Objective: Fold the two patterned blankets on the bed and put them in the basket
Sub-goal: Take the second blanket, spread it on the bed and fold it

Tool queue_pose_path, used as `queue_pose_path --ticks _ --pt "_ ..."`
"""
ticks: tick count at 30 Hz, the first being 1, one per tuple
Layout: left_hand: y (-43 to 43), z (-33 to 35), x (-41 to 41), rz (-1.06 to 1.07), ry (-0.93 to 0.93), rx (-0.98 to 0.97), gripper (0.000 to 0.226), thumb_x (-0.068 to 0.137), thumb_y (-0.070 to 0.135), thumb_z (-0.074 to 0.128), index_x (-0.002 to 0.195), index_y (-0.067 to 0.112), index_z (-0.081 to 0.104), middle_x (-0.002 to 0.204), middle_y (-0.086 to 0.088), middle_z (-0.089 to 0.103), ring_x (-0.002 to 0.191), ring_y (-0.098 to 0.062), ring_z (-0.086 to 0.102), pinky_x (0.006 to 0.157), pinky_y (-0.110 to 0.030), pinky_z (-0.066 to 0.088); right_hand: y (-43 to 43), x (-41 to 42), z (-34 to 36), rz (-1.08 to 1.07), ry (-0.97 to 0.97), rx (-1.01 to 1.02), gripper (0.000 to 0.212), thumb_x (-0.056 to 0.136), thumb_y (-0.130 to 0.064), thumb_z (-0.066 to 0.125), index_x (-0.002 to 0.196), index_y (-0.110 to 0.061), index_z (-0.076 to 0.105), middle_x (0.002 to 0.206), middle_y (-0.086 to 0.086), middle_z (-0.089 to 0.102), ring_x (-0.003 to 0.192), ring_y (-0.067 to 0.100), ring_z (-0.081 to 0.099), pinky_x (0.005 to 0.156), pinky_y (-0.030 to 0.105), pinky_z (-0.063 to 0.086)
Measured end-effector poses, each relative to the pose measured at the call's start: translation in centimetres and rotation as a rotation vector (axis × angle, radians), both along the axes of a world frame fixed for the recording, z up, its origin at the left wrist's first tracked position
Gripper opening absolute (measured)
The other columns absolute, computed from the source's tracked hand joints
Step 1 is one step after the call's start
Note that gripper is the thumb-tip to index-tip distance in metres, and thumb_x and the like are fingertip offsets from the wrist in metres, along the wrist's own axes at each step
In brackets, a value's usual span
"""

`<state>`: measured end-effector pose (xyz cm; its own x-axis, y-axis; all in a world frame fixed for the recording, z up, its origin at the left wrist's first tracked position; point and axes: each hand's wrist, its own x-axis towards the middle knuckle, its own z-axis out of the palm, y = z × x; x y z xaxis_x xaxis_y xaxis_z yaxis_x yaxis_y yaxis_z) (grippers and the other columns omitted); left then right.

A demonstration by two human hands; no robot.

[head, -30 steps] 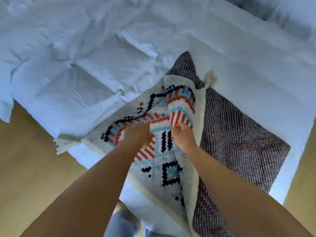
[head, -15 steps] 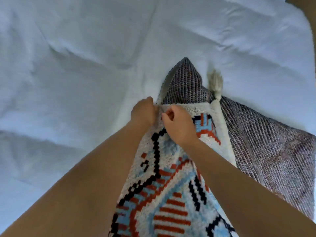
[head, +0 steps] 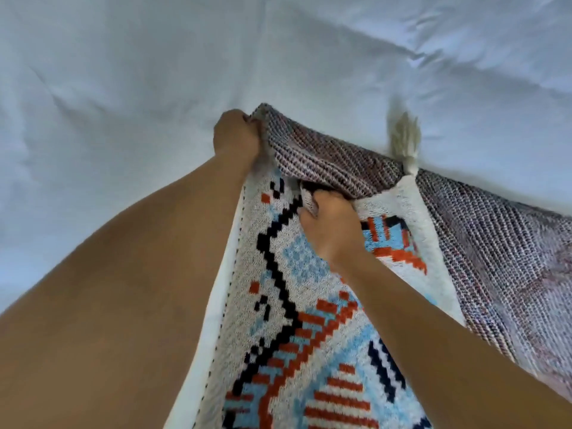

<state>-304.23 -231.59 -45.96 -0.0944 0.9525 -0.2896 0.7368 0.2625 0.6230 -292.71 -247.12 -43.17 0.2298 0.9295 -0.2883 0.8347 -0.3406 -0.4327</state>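
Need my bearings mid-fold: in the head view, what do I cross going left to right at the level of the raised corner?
Going right: white bed cover → left hand, its fingers gripping the corner → grey woven fabric → cream tassel.

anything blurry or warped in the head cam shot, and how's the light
Head view: the tassel is smeared by motion blur, while the patterned blanket looks fairly sharp; the wide lens swells the left forearm toward the bottom edge; light is soft and bluish on the white bedding, no glare, only faint shadows in its creases.
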Motion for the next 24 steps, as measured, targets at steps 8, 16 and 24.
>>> queue_pose_path --ticks 8,16,24 --pt "-6.2 -0.7 1.1 0.031 -0.252 0.088 0.04 0.085 0.021 0.055 0.121 0.008 0.045 0.115 -0.006 0.049 0.09 -0.011 0.039 0.075 -0.025 0.036 -1.0 -1.1 -1.0 0.013 0.019 0.066 0.02 0.09 -0.02 0.055 0.098 -0.001 0.057 0.1 0.016 0.058 0.091 0.028 0.053 0.078 0.034 0.043" --pt "-16.6 1.2 4.0 -0.093 -0.238 0.097 0.031 0.088 0.029 0.052 0.113 0.011 0.052 0.111 -0.009 0.05 0.105 -0.027 0.047 0.093 -0.041 0.04 -7.3 5.7 1.5 -0.464 0.053 0.382 0.025 0.086 -0.021 0.057 0.109 -0.013 0.051 0.101 -0.003 0.041 0.088 0.008 0.043 0.078 0.029 0.044" --pt "-17.7 3.3 9.1 -0.707 0.109 0.313 0.046 0.092 0.047 0.042 0.122 0.015 0.051 0.113 -0.003 0.062 0.107 -0.023 0.056 0.097 -0.037 0.039 -11.0 9.9 0.2 -0.719 0.152 -0.228 0.078 0.08 -0.055 0.06 0.136 -0.008 0.03 0.129 0.018 0.05 0.119 0.037 0.048 0.101 0.057 0.037"
